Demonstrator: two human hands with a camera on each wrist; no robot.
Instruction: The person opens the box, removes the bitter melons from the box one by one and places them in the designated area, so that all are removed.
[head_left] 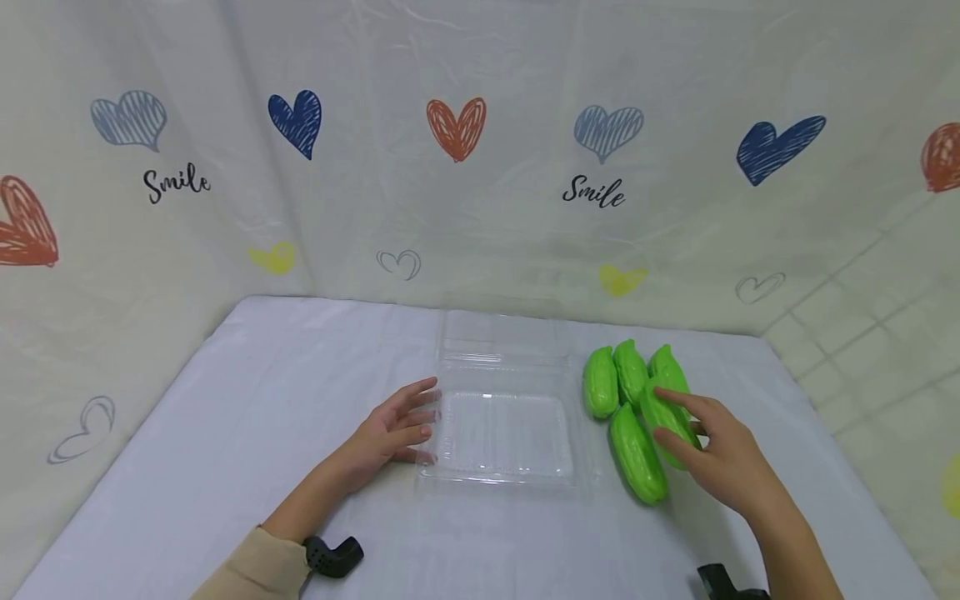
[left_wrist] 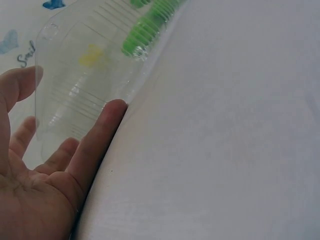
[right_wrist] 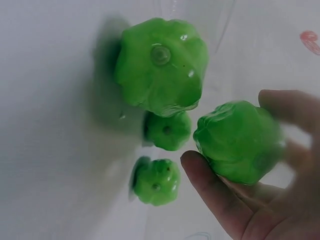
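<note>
A clear plastic clamshell box (head_left: 506, 479) lies on the white cloth with its lid folded back. Along its left side is my left hand (head_left: 393, 429), fingers spread and loosely bent, their tips touching the box edge. My right hand (head_left: 723, 454) holds a bright green ribbed gourd (head_left: 663, 421) between thumb and fingers, as the right wrist view also shows. Beside it lie several similar gourds, among them a front one (head_left: 637, 458) and a left one (head_left: 601, 383). Through the clear box wall, green gourds (left_wrist: 142, 37) show in the left wrist view.
A white cloth (head_left: 270, 400) covers the table. Behind it hangs a pale curtain (head_left: 517, 225) printed with hearts and the word Smile. A black wrist device (head_left: 333, 557) sits at the left cuff, and another (head_left: 727, 583) is near the right wrist.
</note>
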